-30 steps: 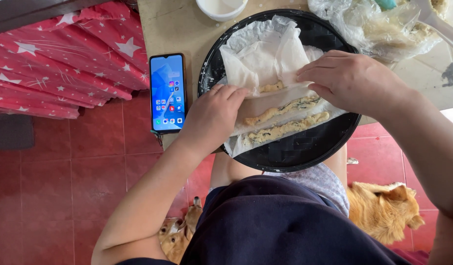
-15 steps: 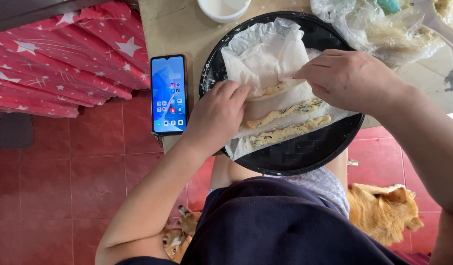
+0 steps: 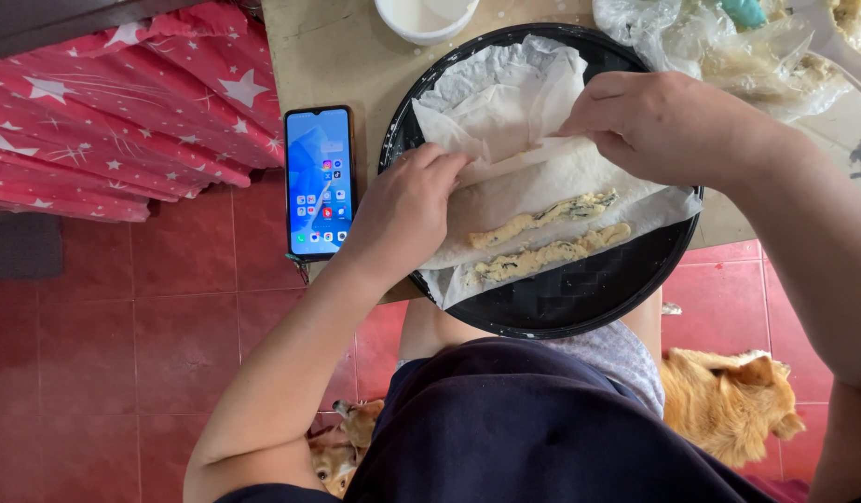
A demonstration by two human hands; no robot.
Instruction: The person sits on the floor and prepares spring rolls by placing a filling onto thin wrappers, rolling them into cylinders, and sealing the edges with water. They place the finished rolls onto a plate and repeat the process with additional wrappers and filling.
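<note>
Left hand and right hand both pinch thin white wrapper sheet, folding it over two filling strips on round black tray. Tray sits on tan table, overhanging near edge. Phone just left of left hand. White bowl beyond. Plastic bag behind right hand. Red tile floor, red starred cloth far left, dog below.

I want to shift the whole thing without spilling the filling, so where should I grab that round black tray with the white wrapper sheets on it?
Probably grip the round black tray by its bare near rim, coming from the person's side. There the rim overhangs the table edge and no thin white wrapper sheet covers it. The left hand and right hand crowd the middle, and a white bowl stands just beyond the far rim.
</note>
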